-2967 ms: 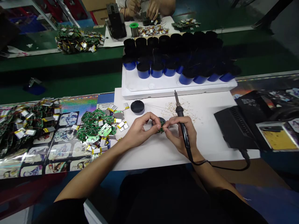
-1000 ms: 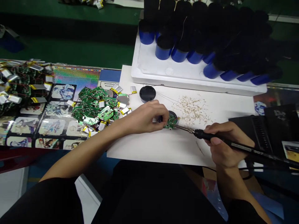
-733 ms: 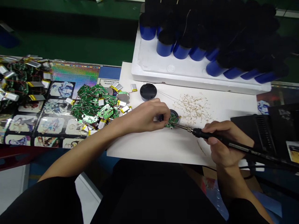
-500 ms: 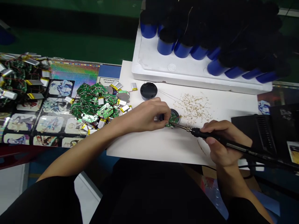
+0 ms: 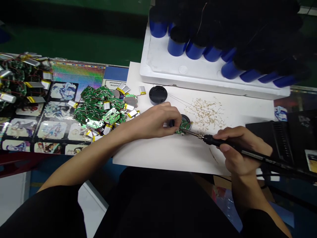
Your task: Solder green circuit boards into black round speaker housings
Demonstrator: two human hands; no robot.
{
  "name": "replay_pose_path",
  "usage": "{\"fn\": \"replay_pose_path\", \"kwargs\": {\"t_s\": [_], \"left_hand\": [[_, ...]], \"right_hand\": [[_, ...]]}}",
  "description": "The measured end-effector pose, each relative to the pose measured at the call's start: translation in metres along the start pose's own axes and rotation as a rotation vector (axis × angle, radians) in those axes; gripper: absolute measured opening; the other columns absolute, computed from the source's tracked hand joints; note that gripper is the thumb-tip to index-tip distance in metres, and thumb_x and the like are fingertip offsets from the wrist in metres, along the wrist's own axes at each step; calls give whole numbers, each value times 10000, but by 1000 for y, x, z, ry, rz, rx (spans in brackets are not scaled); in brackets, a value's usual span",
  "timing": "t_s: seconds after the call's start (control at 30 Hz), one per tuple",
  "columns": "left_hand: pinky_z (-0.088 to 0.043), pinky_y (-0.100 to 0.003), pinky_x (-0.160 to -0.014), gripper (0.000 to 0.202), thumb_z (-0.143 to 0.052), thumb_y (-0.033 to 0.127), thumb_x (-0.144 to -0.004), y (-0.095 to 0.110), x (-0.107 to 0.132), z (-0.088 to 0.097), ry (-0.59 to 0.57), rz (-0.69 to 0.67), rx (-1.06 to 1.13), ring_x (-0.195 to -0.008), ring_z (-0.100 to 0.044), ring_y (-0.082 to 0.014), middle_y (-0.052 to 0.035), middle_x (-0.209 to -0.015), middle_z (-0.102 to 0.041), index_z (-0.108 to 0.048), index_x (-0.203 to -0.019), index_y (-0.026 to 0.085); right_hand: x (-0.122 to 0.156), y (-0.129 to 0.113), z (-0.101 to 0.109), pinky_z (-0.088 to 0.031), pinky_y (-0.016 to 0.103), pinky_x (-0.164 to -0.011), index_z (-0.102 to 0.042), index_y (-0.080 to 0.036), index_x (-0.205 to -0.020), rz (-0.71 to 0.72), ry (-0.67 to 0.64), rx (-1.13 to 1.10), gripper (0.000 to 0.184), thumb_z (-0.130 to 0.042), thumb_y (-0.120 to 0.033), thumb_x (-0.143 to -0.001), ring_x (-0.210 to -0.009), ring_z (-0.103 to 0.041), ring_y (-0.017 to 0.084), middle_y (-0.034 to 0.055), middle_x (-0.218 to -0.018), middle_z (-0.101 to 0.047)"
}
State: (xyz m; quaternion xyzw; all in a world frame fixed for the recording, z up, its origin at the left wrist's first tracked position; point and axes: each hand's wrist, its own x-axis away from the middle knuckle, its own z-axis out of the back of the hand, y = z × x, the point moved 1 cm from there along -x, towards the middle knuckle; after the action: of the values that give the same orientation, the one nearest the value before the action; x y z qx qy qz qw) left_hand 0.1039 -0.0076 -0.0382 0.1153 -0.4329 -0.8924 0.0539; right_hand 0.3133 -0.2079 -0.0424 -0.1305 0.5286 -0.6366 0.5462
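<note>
A soldering iron (image 5: 210, 139) with a black handle is gripped in my right hand (image 5: 244, 150), its metal tip pointing left. That tip touches the lower edge of a small green circuit board (image 5: 185, 125), which lies in a round black housing (image 5: 186, 117). At the board's left edge, the thumb and fingers of my left hand (image 5: 163, 120) are pinched together on it; the fingers hide part of the board and housing. A second round black part (image 5: 158, 95), with thin wires running off to the right, sits behind my left hand.
A heap of green circuit boards with silver batteries (image 5: 99, 107) lies left, another heap (image 5: 22, 79) farther left. Blue and black cups (image 5: 177, 46) stand on a white foam tray (image 5: 160, 67) behind. Light crumbs (image 5: 206, 112) dot the white board (image 5: 158, 153). A black box (image 5: 269, 138) stands right.
The view has shifted slightly. My right hand has turned or slid a little on the soldering iron, while the tip stays at the board and my left hand keeps its pinch.
</note>
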Motion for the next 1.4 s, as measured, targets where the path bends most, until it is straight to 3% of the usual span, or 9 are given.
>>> {"fn": "replay_pose_path", "kwargs": {"t_s": [0.33,0.5,0.63,0.73,0.8,0.9,0.97,1.07,1.4], "left_hand": [[-485,-325,-900,93,-632,158,-982,-3,0,-1,0,-18,-8,-974,-654,-192,-42,-1044,-771,-701,-933,197],[-485,-338,-918,109,-616,141,-973,-1,0,-1,2,-14,-2,-956,-645,-191,-43,-1021,-769,-697,-925,197],[-487,-332,-915,107,-617,146,-976,-1,1,0,4,-15,-2,-960,-652,-191,-44,-1038,-772,-701,-934,198],[-484,-332,-917,112,-619,139,-971,-2,1,-1,-3,-16,-7,-967,-654,-191,-41,-1044,-773,-706,-936,199],[-485,-331,-913,113,-621,134,-965,-2,1,-1,-5,-12,-11,-969,-657,-192,-40,-1046,-774,-708,-936,200],[-490,-326,-908,109,-629,138,-961,-1,0,-1,0,-7,-13,-981,-669,-196,-44,-1058,-778,-714,-936,200],[-491,-327,-921,101,-636,148,-964,0,1,-1,3,1,-15,-1002,-677,-201,-45,-1072,-779,-719,-938,201],[-488,-330,-939,81,-656,172,-974,1,3,-2,16,9,-14,-1014,-682,-204,-41,-1076,-783,-723,-940,202],[-510,-333,-913,87,-687,254,-1043,-6,8,-18,174,-135,10,-968,-636,-200,-48,-1085,-810,-752,-1016,203]], "right_hand": [[-2,-3,-1,-403,305,-395,-825,-259,-908,14,24,-4,116,-810,-369,-873,-503,-609,169,12,-705,-737],[-1,-7,2,-410,356,-425,-814,-296,-881,-18,248,-26,159,-834,-450,-848,-550,-617,220,28,-718,-725],[-2,-14,-4,-386,320,-376,-809,-276,-940,5,406,-22,193,-852,-449,-867,-476,-601,177,4,-715,-703],[1,-18,-18,-496,330,-395,-749,-311,-1246,-28,345,-123,343,-747,-527,-979,-559,-729,218,42,-939,-802],[6,-17,-29,-590,367,-475,-678,-341,-1352,-44,252,-151,350,-634,-519,-1054,-697,-798,254,70,-1099,-819],[12,-13,-45,-692,475,-816,-673,-317,-1299,34,79,-11,253,-675,-327,-1046,-988,-815,277,75,-1175,-806],[14,-8,-53,-655,531,-994,-659,-295,-1306,88,-36,97,390,-810,-277,-947,-1137,-773,299,89,-1219,-784],[12,-2,-59,-662,532,-972,-627,-299,-1358,144,-68,173,558,-899,-295,-871,-1120,-756,304,92,-1204,-770],[-2,3,-46,-645,505,-1009,-635,-301,-1326,144,-182,97,470,-853,-239,-914,-1151,-758,284,77,-1213,-777]]}}
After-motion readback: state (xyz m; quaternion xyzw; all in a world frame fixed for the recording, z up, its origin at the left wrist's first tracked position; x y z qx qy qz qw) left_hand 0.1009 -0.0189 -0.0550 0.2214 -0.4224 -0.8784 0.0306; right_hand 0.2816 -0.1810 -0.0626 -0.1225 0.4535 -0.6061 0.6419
